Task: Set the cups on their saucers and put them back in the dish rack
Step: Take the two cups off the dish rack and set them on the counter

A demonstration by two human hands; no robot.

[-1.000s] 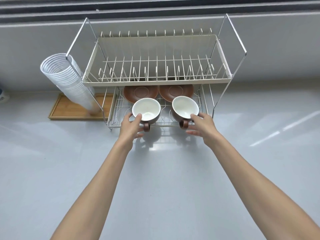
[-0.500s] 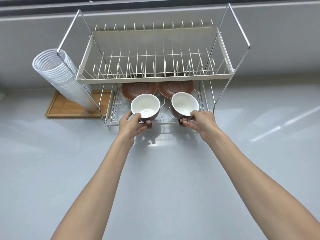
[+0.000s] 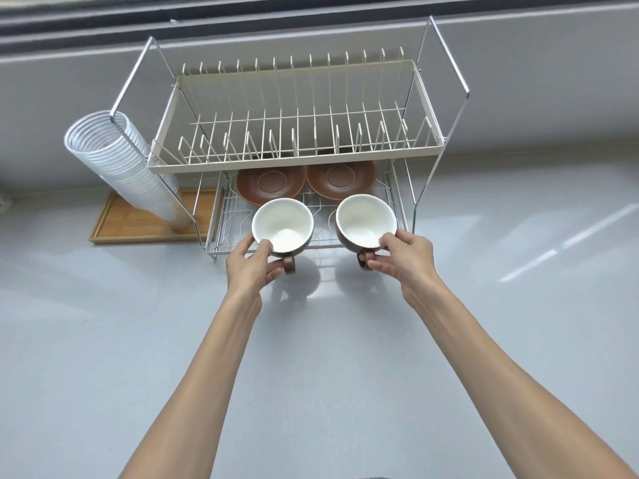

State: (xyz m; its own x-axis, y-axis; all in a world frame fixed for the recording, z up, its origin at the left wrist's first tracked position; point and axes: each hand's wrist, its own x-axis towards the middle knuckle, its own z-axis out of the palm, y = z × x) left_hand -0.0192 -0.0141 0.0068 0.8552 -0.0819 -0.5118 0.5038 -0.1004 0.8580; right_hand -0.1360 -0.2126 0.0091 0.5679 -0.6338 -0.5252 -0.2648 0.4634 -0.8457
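Note:
Two brown cups with white insides sit at the front of the dish rack's lower wire shelf, handles towards me. My left hand grips the left cup at its rim and handle. My right hand grips the right cup the same way. Behind them lie two brown saucers, the left saucer and the right saucer, flat on the lower shelf, partly under the upper tier. No cup rests on a saucer.
The rack's cream upper tier with plate dividers overhangs the saucers. A leaning stack of clear plastic cups stands on a wooden tray left of the rack. Grey countertop spreads in front; a wall runs behind.
Both hands have closed from touching the rims to gripping the cups by rim and handle. The cups have come slightly forward to the shelf's front edge.

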